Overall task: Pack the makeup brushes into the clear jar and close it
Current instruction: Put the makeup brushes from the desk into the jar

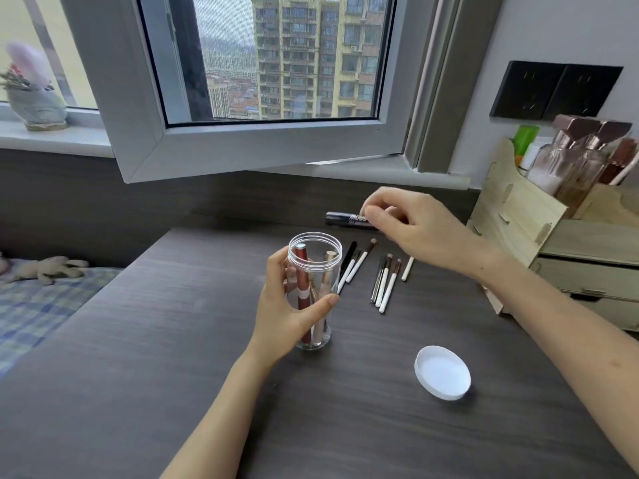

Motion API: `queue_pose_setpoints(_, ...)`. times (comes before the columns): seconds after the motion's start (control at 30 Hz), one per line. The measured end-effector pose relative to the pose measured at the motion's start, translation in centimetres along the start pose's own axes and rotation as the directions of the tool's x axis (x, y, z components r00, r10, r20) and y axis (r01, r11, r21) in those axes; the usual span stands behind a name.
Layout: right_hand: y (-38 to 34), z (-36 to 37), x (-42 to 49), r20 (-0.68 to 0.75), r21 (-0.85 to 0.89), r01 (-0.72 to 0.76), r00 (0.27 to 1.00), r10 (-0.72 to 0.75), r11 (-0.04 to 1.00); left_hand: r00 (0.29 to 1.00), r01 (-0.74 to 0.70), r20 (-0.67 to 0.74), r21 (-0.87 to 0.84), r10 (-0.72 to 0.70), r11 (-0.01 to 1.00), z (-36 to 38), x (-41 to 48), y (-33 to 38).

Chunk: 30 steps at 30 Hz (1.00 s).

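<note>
Clear glossy plastic jar (314,299); round white matt plastic lid (442,372) – both on dark, matt wood-grain desk (173,357).

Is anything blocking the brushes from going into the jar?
Nothing visible blocks them. The clear jar stands open, steadied by the left hand, and its white lid lies apart on the desk. The brushes lie right beside it. Two tubes already inside leave room at the mouth.

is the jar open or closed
Open. The jar has no lid on its rim; the white lid lies apart on the table, to the jar's right. The left hand holds the jar upright.
</note>
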State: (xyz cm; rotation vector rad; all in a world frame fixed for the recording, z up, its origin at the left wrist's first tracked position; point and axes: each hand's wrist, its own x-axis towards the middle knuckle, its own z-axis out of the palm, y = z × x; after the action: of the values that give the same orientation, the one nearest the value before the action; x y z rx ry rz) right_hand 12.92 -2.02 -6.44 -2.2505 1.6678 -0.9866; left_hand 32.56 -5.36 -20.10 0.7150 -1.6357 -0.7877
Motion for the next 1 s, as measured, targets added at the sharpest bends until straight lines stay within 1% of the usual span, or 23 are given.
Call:
queue_pose_setpoints(0.07, -1.3, -0.5, 0.1, 0.165, -0.066, 0.005, 0.986, 0.006, 0.998, 1.000, -0.001, -0.004, -0.006, 0.001, 1.000, 0.0, 0.0, 0.0)
queue_pose_setpoints(0.13, -2.6, -1.2, 0.3, 0.268, -0.083, 0.056, 0.963, -0.032, 0.995, 1.000, -0.007, -0.007, -0.011, 0.007, 1.000, 0.0, 0.0, -0.1)
queue_pose_setpoints(0.17, -3.1, -1.5, 0.6, 0.281, -0.060, 0.082, 0.958, -0.062, 0.995, 1.000, -0.010, -0.008, -0.012, 0.010, 1.000, 0.0, 0.0, -0.1)
queue_pose_setpoints(0.23, -3.8, -1.5, 1.8, 0.254, 0.012, 0.086, 0.963, -0.087, 0.996, 1.000, 0.004, -0.003, -0.022, -0.005, 1.000, 0.0, 0.0, 0.0)
queue_pose_setpoints(0.3, -4.3, -0.6, 3.1, 0.218, 0.053, 0.046, 0.974, -0.057, 0.997, 1.000, 0.024, 0.006, -0.034, -0.024, 0.999, 0.0, 0.0, 0.1)
queue_pose_setpoints(0.4, -4.8, 1.3, 4.4, 0.277, 0.072, 0.002, 0.961, -0.022, 0.997, 1.000, 0.024, 0.019, -0.026, -0.023, 0.999, -0.3, 0.1, 0.0)
queue_pose_setpoints(0.47, -4.9, 2.1, 4.6, 0.324, 0.037, 0.010, 0.946, -0.021, 0.999, 1.000, 0.022, 0.019, -0.024, -0.021, 0.999, -0.9, 0.4, -0.2)
queue_pose_setpoints(0.53, -5.0, 2.6, 4.4, 0.366, -0.037, 0.035, 0.930, -0.019, 0.999, 0.999, 0.033, 0.003, -0.040, -0.033, 0.999, -1.5, 0.7, -0.4)
queue_pose_setpoints(0.6, -5.3, 3.2, 4.0, 0.406, -0.159, 0.087, 0.914, -0.015, 0.983, 0.999, 0.049, -0.011, -0.053, -0.049, 0.997, -1.8, 0.9, -0.6)
queue_pose_setpoints(0.7, -5.6, 4.3, 3.5, 0.426, -0.347, 0.174, 0.905, -0.010, 0.922, 0.998, 0.058, -0.021, -0.058, -0.059, 0.997, -1.9, 0.9, -0.5)
queue_pose_setpoints(0.73, -5.7, 4.3, 3.3, 0.435, -0.339, 0.184, 0.900, -0.020, 0.923, 0.998, 0.058, -0.021, -0.059, -0.059, 0.997, -1.9, 0.8, -0.6)
queue_pose_setpoints(0.77, -5.6, 4.1, 3.2, 0.436, -0.244, 0.151, 0.899, -0.030, 0.958, 0.998, 0.058, -0.019, -0.060, -0.059, 0.997, -1.9, 0.8, -0.6)
queue_pose_setpoints(0.8, -5.1, 3.6, 3.3, 0.417, -0.066, 0.073, 0.908, -0.039, 0.995, 0.998, 0.060, -0.016, -0.060, -0.061, 0.996, -1.8, 0.8, -0.6)
queue_pose_setpoints(0.83, -4.5, 3.0, 3.4, 0.359, 0.161, -0.018, 0.932, -0.042, 0.987, 0.998, 0.062, -0.015, -0.059, -0.063, 0.996, -1.8, 0.8, -0.6)
queue_pose_setpoints(0.87, -3.6, 2.6, 3.7, 0.254, 0.375, -0.088, 0.967, -0.012, 0.923, 0.998, 0.064, -0.017, -0.057, -0.065, 0.996, -1.8, 0.7, -0.6)
queue_pose_setpoints(0.9, -2.4, 2.6, 4.1, 0.137, 0.514, -0.137, 0.988, 0.077, 0.847, 0.998, 0.063, -0.019, -0.056, -0.064, 0.996, -1.7, 0.7, -0.6)
queue_pose_setpoints(0.93, -1.0, 3.1, 4.7, 0.035, 0.558, -0.184, 0.979, 0.198, 0.809, 0.998, 0.064, -0.020, -0.057, -0.065, 0.996, -1.6, 0.7, -0.6)
queue_pose_setpoints(0.97, 0.3, 4.2, 5.3, -0.042, 0.502, -0.246, 0.950, 0.308, 0.829, 0.997, 0.069, -0.019, -0.059, -0.070, 0.996, -1.5, 0.6, -0.6)
queue_pose_setpoints(1.0, 1.7, 5.6, 5.8, -0.092, 0.369, -0.328, 0.918, 0.386, 0.870, 0.997, 0.074, -0.016, -0.064, -0.075, 0.995, -1.5, 0.6, -0.6)
